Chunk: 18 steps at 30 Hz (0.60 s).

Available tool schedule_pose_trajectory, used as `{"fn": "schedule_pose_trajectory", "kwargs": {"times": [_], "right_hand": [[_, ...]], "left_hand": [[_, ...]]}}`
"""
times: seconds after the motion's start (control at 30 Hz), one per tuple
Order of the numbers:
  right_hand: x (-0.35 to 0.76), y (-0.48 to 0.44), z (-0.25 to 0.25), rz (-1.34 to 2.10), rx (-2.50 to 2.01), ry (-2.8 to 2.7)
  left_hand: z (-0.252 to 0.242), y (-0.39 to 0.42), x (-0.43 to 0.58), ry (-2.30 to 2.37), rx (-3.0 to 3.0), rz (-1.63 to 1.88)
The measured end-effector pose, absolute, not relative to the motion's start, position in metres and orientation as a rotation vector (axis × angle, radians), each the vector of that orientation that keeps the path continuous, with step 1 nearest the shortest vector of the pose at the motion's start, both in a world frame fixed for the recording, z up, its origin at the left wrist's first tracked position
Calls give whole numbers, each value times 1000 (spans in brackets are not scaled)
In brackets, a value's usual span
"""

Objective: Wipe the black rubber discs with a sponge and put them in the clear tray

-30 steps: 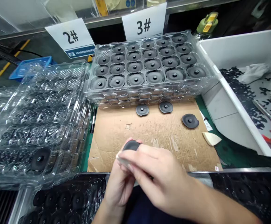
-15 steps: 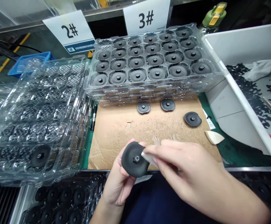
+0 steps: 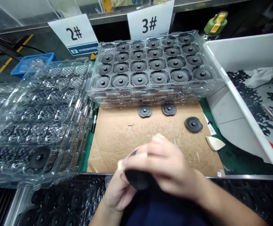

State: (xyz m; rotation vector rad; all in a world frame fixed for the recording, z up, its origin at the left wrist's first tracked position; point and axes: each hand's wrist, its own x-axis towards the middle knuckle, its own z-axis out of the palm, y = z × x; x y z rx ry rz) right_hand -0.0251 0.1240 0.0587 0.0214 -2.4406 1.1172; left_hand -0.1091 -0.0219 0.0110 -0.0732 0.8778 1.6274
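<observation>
Since just before, the right hand has moved left across the black disc, pinching a pale pad (it's a bit blurry). The left hand grips that disc, partly under the right hand. Beyond, three more discs lie on brown cardboard.

From my end I am seeing the held disc looking matt black and smooth, like rubber or plastic. The far tray stack is glinting, clear glossy plastic, and the left tray stack is catching highlights likewise. The cardboard sheet is showing dull brown paper, scuffed and torn in spots. On the right, the white bin is looking like smooth plastic, and the pale wedge is appearing matt. The far 3# sign is looking like plain paper.
</observation>
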Motion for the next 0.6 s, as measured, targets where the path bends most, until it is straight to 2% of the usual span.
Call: {"fn": "schedule_pose_trajectory", "kwargs": {"times": [0.17, 0.4, 0.5, 0.6], "right_hand": [[-20, 145, 28, 1354, -761, -2321], [7, 124, -24, 1567, -850, -2428], [11, 127, -10, 1503, -902, -2408], [5, 123, 30, 1356, -815, -2352]], "left_hand": [[15, -24, -110, 615, -52, 1656], [16, -26, -113, 598, -56, 1694], [19, -25, -113, 596, -61, 1693], [20, -23, -110, 679, -85, 1711]]}}
